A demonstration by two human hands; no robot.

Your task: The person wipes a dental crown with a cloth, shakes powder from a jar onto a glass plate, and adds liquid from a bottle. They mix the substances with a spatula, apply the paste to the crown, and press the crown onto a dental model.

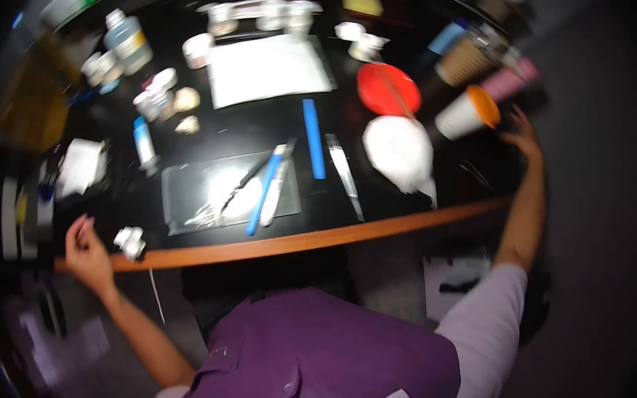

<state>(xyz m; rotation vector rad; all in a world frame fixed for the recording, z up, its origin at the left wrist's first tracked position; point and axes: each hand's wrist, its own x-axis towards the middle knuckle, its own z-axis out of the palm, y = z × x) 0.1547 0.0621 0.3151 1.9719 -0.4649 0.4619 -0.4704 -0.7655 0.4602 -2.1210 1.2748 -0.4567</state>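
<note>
My left hand (89,256) is raised at the table's front left edge, fingers loosely bent and apart, with nothing visible in it. A crumpled white lump (130,242) lies just to its right. My right hand (523,136) reaches over the right end of the table, fingers spread and holding nothing that I can see. Closest to it are a white cup with an orange rim (458,119) and a pink cup (512,79). The picture is blurred, so contact with either cup is hard to judge.
A glass plate (183,187) carries a blue stick (264,194) and other slim tools. Beyond are a blue strip (313,139), a red dish (378,83), a white bundle (397,151), a white sheet (269,72), a bottle (129,44) and several small jars.
</note>
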